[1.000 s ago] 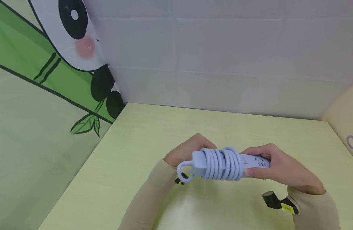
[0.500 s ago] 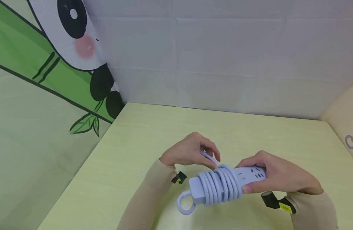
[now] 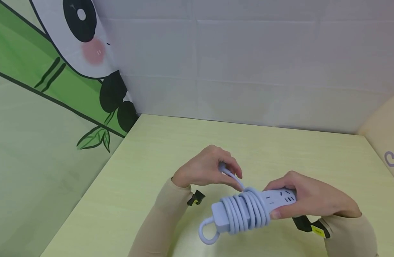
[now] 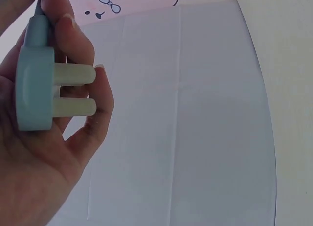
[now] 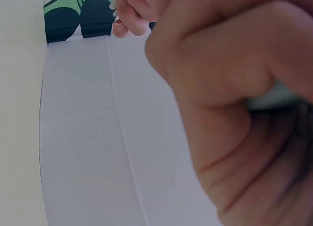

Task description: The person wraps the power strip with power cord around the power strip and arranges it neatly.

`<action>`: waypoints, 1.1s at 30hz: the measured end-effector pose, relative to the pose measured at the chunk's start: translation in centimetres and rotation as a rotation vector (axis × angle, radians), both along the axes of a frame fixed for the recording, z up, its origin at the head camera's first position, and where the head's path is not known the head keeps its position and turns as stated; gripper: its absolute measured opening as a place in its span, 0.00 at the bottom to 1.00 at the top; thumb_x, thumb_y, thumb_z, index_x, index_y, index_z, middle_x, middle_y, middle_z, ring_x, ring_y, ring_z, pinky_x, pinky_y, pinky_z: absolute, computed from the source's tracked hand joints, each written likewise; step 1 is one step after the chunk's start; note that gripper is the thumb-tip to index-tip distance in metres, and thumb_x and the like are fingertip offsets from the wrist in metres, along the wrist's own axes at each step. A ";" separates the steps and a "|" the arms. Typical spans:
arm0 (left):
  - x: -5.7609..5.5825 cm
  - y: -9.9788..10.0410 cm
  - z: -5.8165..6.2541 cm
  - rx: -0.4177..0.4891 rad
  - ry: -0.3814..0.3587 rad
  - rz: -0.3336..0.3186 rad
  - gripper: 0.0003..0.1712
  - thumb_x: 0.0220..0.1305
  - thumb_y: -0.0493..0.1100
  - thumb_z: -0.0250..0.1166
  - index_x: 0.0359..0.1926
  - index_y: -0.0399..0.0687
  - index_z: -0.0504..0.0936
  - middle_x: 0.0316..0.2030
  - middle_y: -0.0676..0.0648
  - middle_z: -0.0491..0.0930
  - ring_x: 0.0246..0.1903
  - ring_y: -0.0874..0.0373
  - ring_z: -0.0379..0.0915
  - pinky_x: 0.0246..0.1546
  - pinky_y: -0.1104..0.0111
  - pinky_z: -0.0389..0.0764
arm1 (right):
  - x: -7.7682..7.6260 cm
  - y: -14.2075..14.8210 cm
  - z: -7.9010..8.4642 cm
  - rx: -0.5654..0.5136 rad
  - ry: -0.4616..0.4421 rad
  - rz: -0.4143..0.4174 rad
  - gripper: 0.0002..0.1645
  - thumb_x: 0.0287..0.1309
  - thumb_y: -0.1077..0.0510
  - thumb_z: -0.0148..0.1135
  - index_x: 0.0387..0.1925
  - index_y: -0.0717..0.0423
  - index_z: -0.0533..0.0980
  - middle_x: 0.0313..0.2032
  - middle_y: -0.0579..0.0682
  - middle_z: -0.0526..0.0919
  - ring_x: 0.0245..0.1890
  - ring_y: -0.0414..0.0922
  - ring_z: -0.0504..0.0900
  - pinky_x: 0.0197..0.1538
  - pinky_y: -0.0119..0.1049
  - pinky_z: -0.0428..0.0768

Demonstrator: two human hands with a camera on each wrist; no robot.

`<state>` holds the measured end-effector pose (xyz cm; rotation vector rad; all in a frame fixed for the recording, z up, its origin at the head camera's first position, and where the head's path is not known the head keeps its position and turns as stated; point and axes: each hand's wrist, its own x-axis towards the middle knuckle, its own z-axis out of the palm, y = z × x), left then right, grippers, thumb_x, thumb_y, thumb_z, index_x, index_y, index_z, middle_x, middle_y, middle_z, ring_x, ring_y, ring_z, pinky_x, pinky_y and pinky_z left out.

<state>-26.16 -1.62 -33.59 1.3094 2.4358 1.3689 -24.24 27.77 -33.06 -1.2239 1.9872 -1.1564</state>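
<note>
A white power strip (image 3: 274, 200) is held tilted over the table, its left end lower. Its cord (image 3: 256, 208) is wound round the middle in several turns, and a small loop (image 3: 201, 232) bends out at the left end. My right hand (image 3: 317, 194) grips the socket end, thumb on the near side and fingers on the far side. Above the coils, my left hand (image 3: 210, 167) holds the plug (image 4: 34, 89) at the cord's free end. The left wrist view shows it against the palm, pale prongs pointing outward between curled fingers.
The pale wooden table (image 3: 171, 142) ends at a grey sheet-covered wall (image 3: 248, 71) behind. A panel with a cartoon panda and bamboo (image 3: 55, 71) stands on the left, a cream panel (image 3: 386, 135) on the right. Black camera mounts sit at both wrists.
The power strip has come down nearer the body and tilted. My left hand has drawn up and left from behind it with the plug, leaving a short stretch of cord off the coils.
</note>
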 end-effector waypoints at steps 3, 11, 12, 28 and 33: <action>0.0 -0.1 0.1 -0.034 0.057 0.030 0.10 0.49 0.44 0.82 0.31 0.53 0.90 0.26 0.60 0.84 0.26 0.71 0.76 0.31 0.74 0.79 | 0.2 -0.2 0.1 0.033 -0.004 -0.022 0.13 0.63 0.60 0.67 0.48 0.44 0.84 0.36 0.42 0.89 0.29 0.37 0.84 0.31 0.32 0.81; 0.6 -0.6 0.9 -0.107 0.200 0.097 0.08 0.52 0.46 0.80 0.33 0.54 0.90 0.26 0.62 0.84 0.25 0.76 0.72 0.32 0.78 0.75 | 0.4 -0.7 0.5 0.085 0.031 -0.062 0.11 0.64 0.56 0.68 0.47 0.41 0.84 0.36 0.41 0.89 0.29 0.37 0.84 0.32 0.32 0.81; 0.8 -0.7 1.0 -0.118 0.217 0.110 0.08 0.52 0.46 0.80 0.34 0.54 0.90 0.26 0.62 0.84 0.25 0.77 0.71 0.34 0.78 0.74 | 0.4 -0.8 0.5 0.086 0.030 -0.062 0.11 0.64 0.56 0.68 0.47 0.41 0.84 0.36 0.41 0.89 0.29 0.37 0.85 0.32 0.33 0.82; 2.2 -1.2 2.2 -0.183 0.225 0.175 0.04 0.64 0.44 0.70 0.39 0.56 0.90 0.32 0.63 0.86 0.30 0.76 0.72 0.44 0.69 0.68 | 1.0 -0.7 0.5 0.146 0.040 -0.170 0.11 0.64 0.52 0.69 0.48 0.45 0.84 0.38 0.40 0.88 0.33 0.38 0.84 0.35 0.31 0.81; 2.8 -1.4 2.5 -0.176 0.229 0.171 0.04 0.65 0.45 0.70 0.39 0.56 0.90 0.30 0.64 0.85 0.27 0.73 0.68 0.42 0.69 0.68 | 0.9 -0.6 0.5 0.151 0.060 -0.184 0.11 0.64 0.51 0.69 0.47 0.45 0.83 0.38 0.39 0.88 0.34 0.37 0.83 0.36 0.31 0.81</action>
